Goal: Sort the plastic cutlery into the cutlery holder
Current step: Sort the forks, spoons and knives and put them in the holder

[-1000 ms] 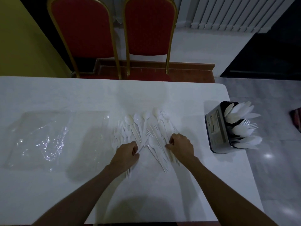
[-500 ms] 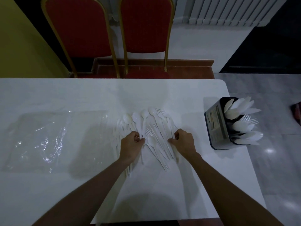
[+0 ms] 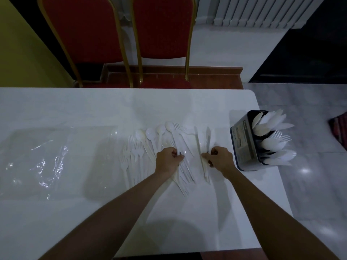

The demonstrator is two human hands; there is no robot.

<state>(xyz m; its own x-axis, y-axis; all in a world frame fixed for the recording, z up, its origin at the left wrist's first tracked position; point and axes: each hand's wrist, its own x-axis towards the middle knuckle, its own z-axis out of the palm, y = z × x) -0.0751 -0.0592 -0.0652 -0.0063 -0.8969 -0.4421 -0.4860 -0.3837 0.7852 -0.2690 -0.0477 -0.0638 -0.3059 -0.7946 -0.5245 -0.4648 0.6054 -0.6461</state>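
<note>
The one camera sat on my head, facing forward and steeply down over the table. Its wide lens bowed the table's far edge. My forearms ran in from the bottom corners to my left hand and right hand, close below me at mid-frame among the cutlery. The chairs filled the top and the holder stood far right.

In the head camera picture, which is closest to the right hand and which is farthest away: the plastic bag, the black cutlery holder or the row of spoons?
1. Cutlery holder, just to the right of the right hand.
2. Row of spoons, farther back and to the left.
3. Plastic bag, far off on the left side.
</note>
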